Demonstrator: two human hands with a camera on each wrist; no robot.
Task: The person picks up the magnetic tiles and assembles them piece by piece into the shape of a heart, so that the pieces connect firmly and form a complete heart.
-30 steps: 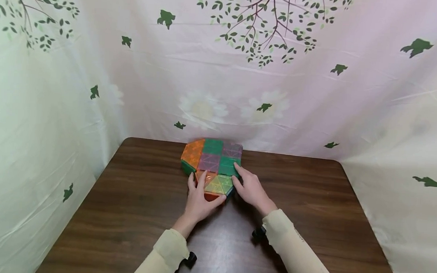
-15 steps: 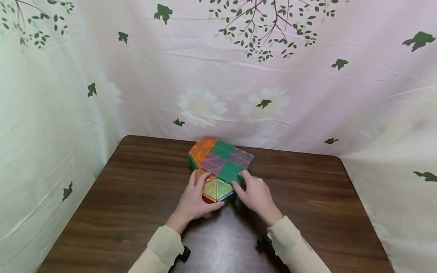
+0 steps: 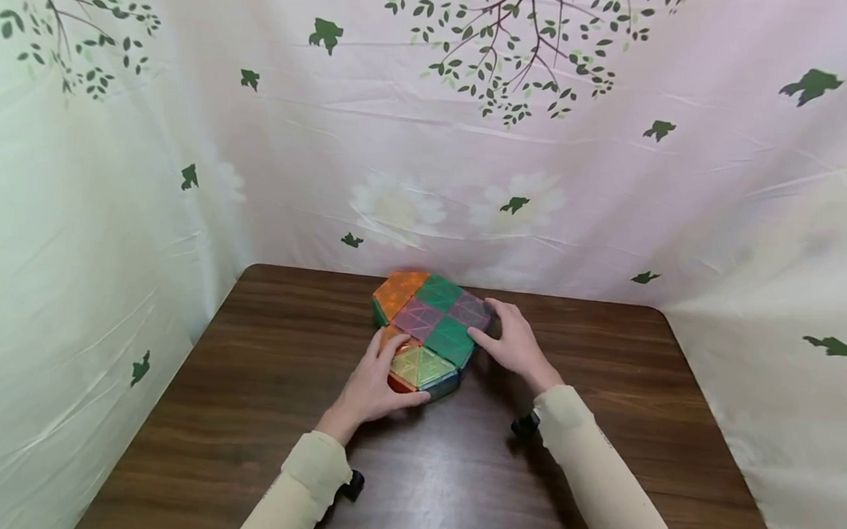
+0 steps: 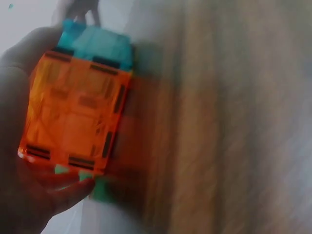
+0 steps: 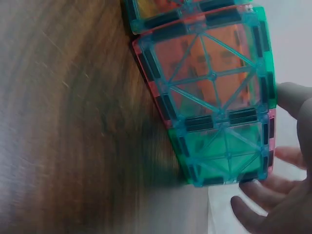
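Observation:
A flat, hollow shape built of translucent magnetic tiles [image 3: 418,318] lies on the table. Its top shows green and purple squares, an orange part at the far left and yellow triangles at the near end. My left hand [image 3: 368,383] grips that near end, thumb along the front and fingers over the left side. In the left wrist view, thumb and fingers span an orange side tile [image 4: 78,107]. With my right hand [image 3: 516,343] I hold the far right corner, thumb on a green square [image 3: 450,341]. The right wrist view shows blue-edged side tiles [image 5: 212,74], the fingers curled at their end.
The brown wooden table [image 3: 243,415] reaches toward me on both sides of the shape. A pale curtain [image 3: 429,153] printed with leaves and birds hangs right behind the table's back edge. Small black wrist cameras [image 3: 525,426] sit under both cuffs.
The tile shape has turned clockwise and shifted slightly right. My right hand has slid along its right side to the far corner; my left hand has stayed at the near end, moving slightly left.

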